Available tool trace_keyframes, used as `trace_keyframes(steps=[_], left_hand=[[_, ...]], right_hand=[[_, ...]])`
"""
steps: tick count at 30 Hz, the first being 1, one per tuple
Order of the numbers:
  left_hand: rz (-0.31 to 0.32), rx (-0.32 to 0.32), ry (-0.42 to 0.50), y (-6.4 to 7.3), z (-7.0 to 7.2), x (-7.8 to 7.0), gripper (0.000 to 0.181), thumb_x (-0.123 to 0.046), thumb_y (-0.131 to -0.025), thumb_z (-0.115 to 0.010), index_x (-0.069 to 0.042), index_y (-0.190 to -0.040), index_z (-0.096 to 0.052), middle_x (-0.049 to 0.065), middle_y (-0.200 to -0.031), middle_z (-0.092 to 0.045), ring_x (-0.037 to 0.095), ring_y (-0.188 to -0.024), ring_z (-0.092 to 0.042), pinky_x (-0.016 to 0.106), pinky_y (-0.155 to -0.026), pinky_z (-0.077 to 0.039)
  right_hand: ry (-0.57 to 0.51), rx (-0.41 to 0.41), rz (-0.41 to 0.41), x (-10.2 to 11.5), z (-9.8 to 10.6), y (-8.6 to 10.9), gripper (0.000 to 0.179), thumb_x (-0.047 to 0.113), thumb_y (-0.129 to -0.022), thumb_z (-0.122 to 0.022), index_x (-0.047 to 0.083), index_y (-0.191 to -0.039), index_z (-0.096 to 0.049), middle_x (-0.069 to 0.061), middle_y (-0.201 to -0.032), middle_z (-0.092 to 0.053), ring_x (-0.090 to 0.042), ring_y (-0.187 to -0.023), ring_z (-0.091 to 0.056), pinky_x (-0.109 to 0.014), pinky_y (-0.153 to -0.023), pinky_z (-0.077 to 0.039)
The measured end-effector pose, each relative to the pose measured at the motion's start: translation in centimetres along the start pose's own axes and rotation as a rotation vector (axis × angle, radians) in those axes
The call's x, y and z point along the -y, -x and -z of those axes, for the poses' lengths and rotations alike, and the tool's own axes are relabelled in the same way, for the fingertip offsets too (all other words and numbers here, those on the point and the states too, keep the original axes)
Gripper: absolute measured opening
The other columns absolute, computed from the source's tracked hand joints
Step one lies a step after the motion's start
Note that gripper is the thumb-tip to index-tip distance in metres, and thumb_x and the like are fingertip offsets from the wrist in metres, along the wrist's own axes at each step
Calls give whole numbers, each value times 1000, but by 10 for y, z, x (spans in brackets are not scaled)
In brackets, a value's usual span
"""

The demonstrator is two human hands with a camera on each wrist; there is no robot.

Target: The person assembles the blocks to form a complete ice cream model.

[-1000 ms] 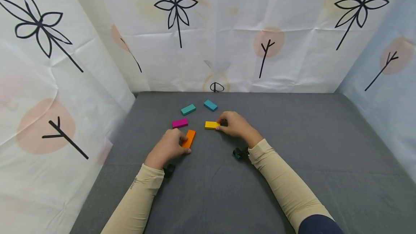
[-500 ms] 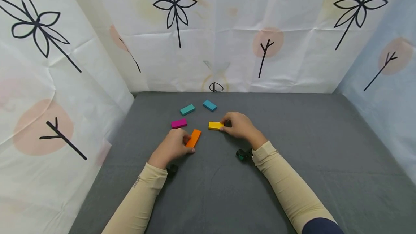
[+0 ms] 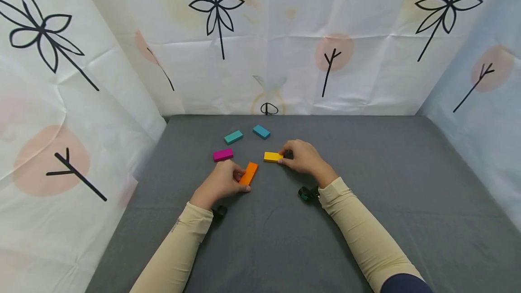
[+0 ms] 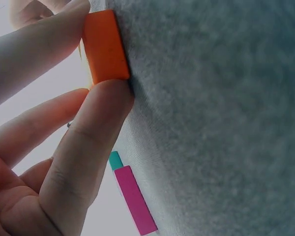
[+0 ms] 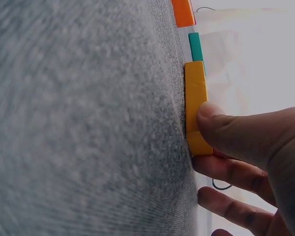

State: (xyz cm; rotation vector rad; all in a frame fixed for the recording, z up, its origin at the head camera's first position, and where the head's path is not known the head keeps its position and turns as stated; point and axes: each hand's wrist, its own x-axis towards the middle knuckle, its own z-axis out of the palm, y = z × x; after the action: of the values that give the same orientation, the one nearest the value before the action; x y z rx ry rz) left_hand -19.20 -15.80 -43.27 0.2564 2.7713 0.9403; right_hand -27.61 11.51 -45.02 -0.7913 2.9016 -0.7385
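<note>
My left hand (image 3: 221, 180) pinches an orange block (image 3: 249, 173) between thumb and finger, close over the grey cloth. The left wrist view shows the orange block (image 4: 106, 46) gripped at its ends. To its right, my right hand (image 3: 303, 157) holds the right end of a yellow block (image 3: 272, 157), which lies flat. In the right wrist view the thumb presses on the side of the yellow block (image 5: 195, 93), with a finger at its end. A magenta block (image 3: 223, 155) lies just beyond the left hand.
A teal block (image 3: 234, 137) and a blue block (image 3: 261, 131) lie farther back on the grey table cloth (image 3: 260, 248). White patterned sheets (image 3: 285, 71) hang behind the table and along both sides.
Both hands have shifted to the right, the orange block travelling with the left and the yellow block with the right. The magenta, teal and blue blocks stay put.
</note>
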Motion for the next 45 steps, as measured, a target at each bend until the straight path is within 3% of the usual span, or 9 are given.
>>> trace_keyframes(steps=[9, 19, 33, 39, 45], left_hand=[[1, 0, 4, -2, -9, -3, 54, -22, -81, -96, -1, -127, -77, 5, -100, -75, 15, -85, -64, 36, -82, -60], [2, 35, 14, -3, -19, -15, 51, -26, -80, -96, -1, -121, -80, 1, -91, -71, 14, -81, -61, 30, -74, -55], [18, 29, 26, -1, -32, -30, 47, -28, -81, -96, 0, -116, -80, 1, -84, -66, 14, -77, -58, 27, -68, -50], [-22, 26, 18, 1, -39, -42, 28, -26, -83, -94, -5, -89, -77, -2, -66, -48, 12, -59, -44, 26, -54, -34], [-30, -3, 17, 1, -47, -51, 36, -26, -81, -96, -7, -68, -68, -5, -58, -36, 10, -53, -38, 24, -52, -30]], right_hand=[[-4, 11, -10, -7, 3, 4, 29, 31, -98, -80, 11, -119, -80, -6, -114, -77, -24, -104, -69, -48, -94, -57], [-25, 10, -17, -15, 9, 9, 29, 29, -98, -79, 10, -120, -80, -7, -115, -76, -25, -104, -69, -49, -95, -57], [-42, -12, -1, -25, 13, 16, 27, 25, -98, -79, 8, -119, -79, -10, -116, -76, -28, -105, -70, -50, -95, -57], [-49, -10, -18, -31, 16, 20, 28, 25, -99, -78, 8, -121, -78, -11, -118, -75, -28, -106, -69, -50, -94, -56], [-55, -6, -46, -35, 17, 20, 28, 25, -99, -77, 8, -122, -78, -11, -119, -75, -28, -107, -69, -51, -95, -56]])
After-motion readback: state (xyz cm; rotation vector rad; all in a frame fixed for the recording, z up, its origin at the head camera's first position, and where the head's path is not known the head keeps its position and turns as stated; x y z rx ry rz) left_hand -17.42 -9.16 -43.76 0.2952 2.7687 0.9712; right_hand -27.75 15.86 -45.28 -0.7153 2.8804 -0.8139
